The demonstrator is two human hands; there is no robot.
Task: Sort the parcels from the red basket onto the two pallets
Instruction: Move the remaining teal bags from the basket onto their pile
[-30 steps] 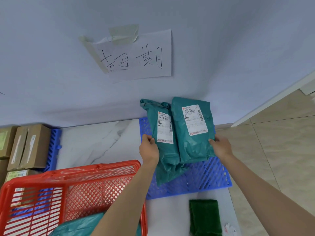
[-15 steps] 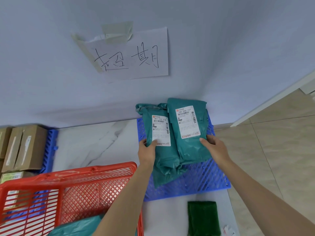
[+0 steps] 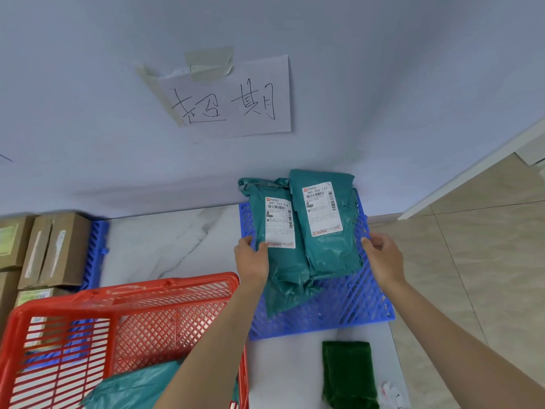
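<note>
Two teal parcels with white labels lie side by side on the right blue pallet (image 3: 348, 302) against the wall. My left hand (image 3: 252, 261) grips the left parcel (image 3: 283, 261) at its left edge, thumb on top beside the label. Beside the right edge of the right parcel (image 3: 333, 252), my right hand (image 3: 383, 258) has loosely curled fingers whose tips touch that edge. Another teal bag (image 3: 283, 299) sticks out from under the two. The red basket (image 3: 124, 290) stands at the lower left with one teal parcel (image 3: 132, 388) in it.
The left blue pallet (image 3: 95, 252) carries several cardboard boxes (image 3: 56, 249). A handwritten paper sign (image 3: 233, 98) is taped to the wall above the right pallet. A folded dark green cloth (image 3: 348, 373) lies on the marble surface in front of that pallet. Tiled floor lies to the right.
The two parcels have settled lower on the pallet. My right hand slid from the right parcel's lower part out to its right edge. My left hand stays on the left parcel.
</note>
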